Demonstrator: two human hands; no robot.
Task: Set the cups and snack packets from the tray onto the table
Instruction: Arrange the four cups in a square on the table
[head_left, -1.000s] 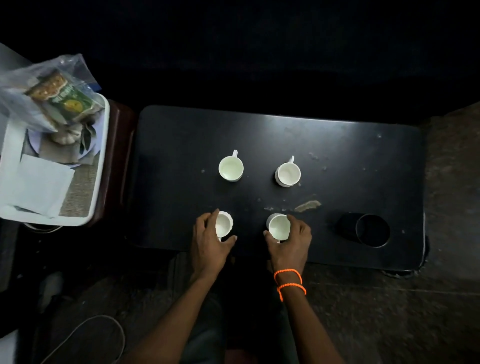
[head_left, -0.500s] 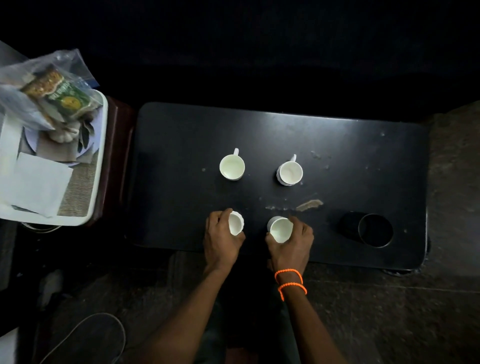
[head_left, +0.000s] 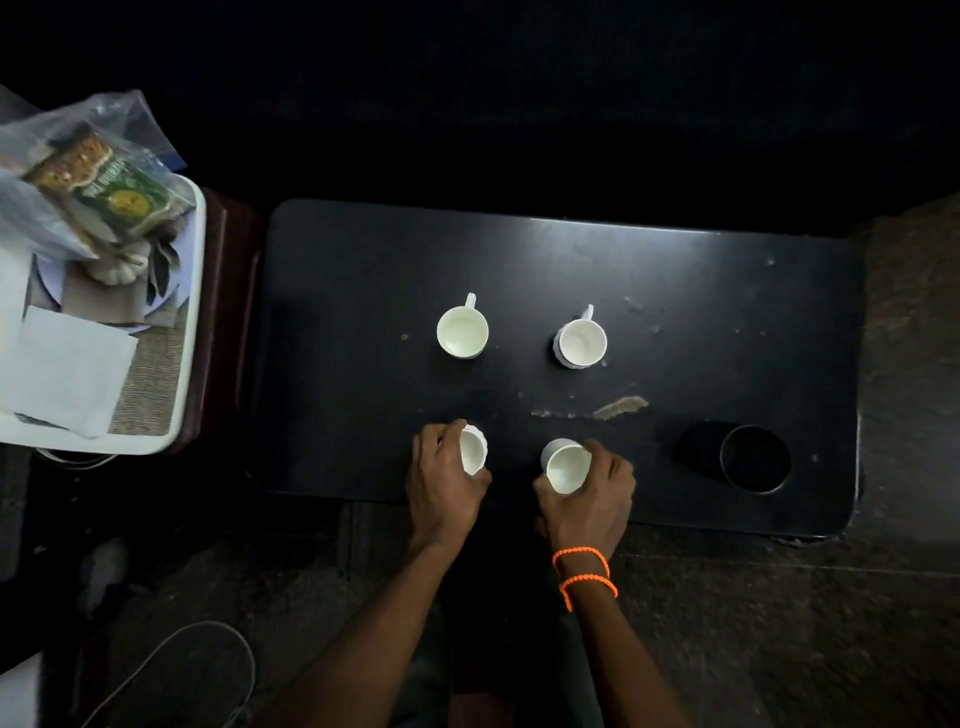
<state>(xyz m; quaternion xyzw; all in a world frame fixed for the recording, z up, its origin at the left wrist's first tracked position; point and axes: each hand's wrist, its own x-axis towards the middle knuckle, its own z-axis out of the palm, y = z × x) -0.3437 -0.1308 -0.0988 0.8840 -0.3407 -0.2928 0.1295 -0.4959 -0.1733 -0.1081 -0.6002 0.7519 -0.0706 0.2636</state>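
Cups sit near the table edge: your left hand grips one tilted cup, your right hand another. Careless release could topple them floorward; snack packets remain on the far-left tray.

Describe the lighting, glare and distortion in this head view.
Head view: dim overall, the area beyond the black table lost in darkness; the white cups stand out, one gripped by the left hand, one by the right hand; faint sheen along the table's far edge; wide-angle bending curves the tray at the left; packet print is blurred.
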